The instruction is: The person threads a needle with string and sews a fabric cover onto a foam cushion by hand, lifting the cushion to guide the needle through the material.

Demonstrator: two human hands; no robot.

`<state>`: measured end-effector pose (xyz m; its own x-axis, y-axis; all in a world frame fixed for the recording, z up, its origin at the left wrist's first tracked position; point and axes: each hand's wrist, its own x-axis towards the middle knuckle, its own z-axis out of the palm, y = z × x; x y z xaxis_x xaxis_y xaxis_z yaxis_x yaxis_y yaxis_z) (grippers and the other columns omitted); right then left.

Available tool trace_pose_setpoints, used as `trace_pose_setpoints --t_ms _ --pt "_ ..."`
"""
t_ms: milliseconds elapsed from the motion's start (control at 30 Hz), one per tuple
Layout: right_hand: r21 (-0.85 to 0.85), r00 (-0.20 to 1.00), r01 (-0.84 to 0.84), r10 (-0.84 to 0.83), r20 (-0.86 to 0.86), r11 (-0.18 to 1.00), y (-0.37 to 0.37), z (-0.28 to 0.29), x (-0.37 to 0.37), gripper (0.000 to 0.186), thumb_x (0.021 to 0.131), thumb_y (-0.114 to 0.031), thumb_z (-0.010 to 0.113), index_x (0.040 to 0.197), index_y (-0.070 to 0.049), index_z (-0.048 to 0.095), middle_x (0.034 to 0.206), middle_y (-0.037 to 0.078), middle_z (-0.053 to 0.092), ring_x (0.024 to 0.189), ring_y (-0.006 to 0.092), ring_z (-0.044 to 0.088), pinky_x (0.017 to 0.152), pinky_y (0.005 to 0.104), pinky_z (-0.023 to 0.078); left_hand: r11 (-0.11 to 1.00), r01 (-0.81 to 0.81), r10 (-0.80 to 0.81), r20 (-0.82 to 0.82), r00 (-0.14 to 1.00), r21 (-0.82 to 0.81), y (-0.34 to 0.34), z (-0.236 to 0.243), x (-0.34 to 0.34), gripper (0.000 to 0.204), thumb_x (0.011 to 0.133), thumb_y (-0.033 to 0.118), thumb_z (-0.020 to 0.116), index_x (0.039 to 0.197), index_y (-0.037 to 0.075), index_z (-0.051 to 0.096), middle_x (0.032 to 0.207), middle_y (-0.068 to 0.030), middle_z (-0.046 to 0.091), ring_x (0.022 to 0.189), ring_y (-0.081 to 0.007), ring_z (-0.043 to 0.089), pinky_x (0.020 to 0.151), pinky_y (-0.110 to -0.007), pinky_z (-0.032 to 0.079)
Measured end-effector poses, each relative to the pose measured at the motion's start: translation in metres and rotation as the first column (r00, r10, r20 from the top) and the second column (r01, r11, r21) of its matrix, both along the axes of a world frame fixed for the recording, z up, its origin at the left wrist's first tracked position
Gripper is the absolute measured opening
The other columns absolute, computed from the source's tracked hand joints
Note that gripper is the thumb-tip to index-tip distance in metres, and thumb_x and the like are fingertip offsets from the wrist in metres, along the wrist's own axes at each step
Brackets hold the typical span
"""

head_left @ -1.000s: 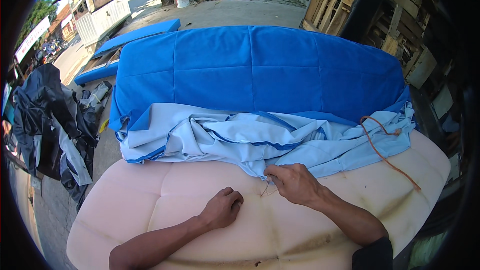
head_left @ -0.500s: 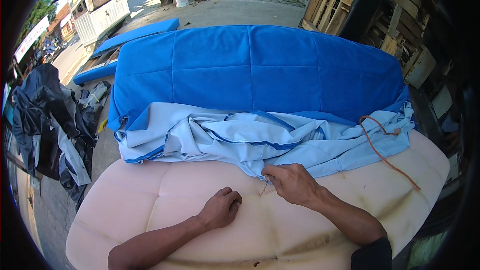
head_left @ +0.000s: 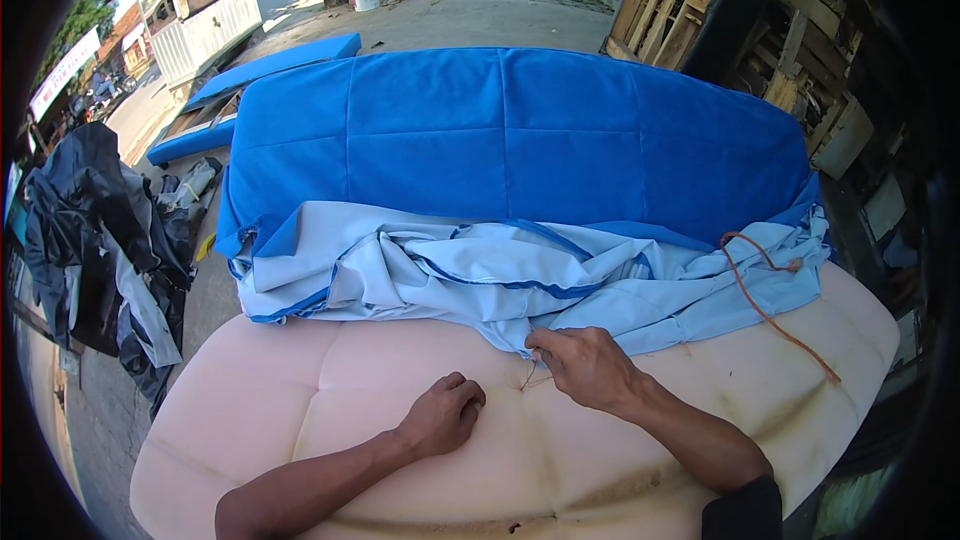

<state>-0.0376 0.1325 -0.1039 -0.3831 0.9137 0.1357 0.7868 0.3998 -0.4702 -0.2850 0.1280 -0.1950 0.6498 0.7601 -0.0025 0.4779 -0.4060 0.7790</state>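
The right hand is clamped on the near edge of the light blue cloth, the hem being pinched between thumb and forefinger while the other fingers are folded in. Just below this pinch, thin dark thread is seen hanging in a loose loop over the pink foam pad. The left hand is rested on the foam to the left of the thread, well apart from the cloth. Its fingers are loosely curled toward the thumb; whether anything is held inside cannot be told.

The light blue cloth is bunched in folds across the far half of the foam, edged with darker blue strips, and the stitched blue cover is raised behind it. At the right, an orange cord is laid over the cloth and onto the foam. Brown stains are spread along the near right part of the foam.

Lettering is carried by a white banner at the far left, where reddish characters are shown small and slanted. Black and grey sheeting is heaped at the left, and slatted wood is stood at the far right.
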Motion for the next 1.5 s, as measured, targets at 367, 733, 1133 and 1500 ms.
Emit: trace_pose_setpoints --t_ms 367,733,1133,1500 --pt "-0.259 0.983 0.004 0.044 0.177 0.966 -0.011 -0.062 -0.009 0.012 0.087 -0.003 0.063 0.098 -0.003 0.069 0.081 0.020 0.071 0.076 0.0363 0.071 0.067 0.0448 0.056 0.999 0.005 -0.005 0.012 1.000 0.032 -0.001 -0.010 0.000 0.011 0.089 0.006 0.058 0.097 0.003 0.064 0.094 -0.0176 0.062 0.091 -0.0370 0.062 0.082 -0.045 0.052" --pt "-0.089 0.988 0.093 -0.103 -0.114 0.992 -0.010 -0.081 0.003 0.009 0.087 -0.012 0.070 0.086 -0.003 0.071 0.083 0.014 0.069 0.078 0.0343 0.067 0.073 0.0431 0.053 0.999 0.004 -0.004 0.004 1.000 0.045 0.000 -0.007 0.000 0.011 0.088 0.006 0.057 0.096 0.004 0.065 0.092 -0.0171 0.062 0.091 -0.0364 0.062 0.082 -0.044 0.053" --pt "0.043 0.992 0.003 -0.008 0.127 0.999 -0.059 -0.020 0.024 0.030 0.090 -0.025 0.068 0.111 -0.004 0.070 0.100 0.012 0.067 0.107 0.0322 0.059 0.090 0.0459 0.048 0.996 0.047 -0.049 0.025 0.998 0.074 0.002 -0.008 0.000 0.012 0.089 0.008 0.057 0.095 0.002 0.065 0.096 -0.0187 0.064 0.093 -0.0371 0.062 0.084 -0.045 0.052" --pt "0.247 0.723 0.287 -0.378 0.578 0.926 -0.333 0.153 0.037 0.040 0.091 -0.033 0.071 0.125 -0.012 0.069 0.108 0.016 0.071 0.107 0.0379 0.066 0.088 0.0416 0.050 0.919 0.391 -0.363 -0.291 0.885 0.043 -0.079 0.137 -0.039 0.029 0.097 0.024 0.060 0.119 0.005 0.061 0.117 -0.0172 0.061 0.114 -0.0366 0.056 0.098 -0.046 0.048"
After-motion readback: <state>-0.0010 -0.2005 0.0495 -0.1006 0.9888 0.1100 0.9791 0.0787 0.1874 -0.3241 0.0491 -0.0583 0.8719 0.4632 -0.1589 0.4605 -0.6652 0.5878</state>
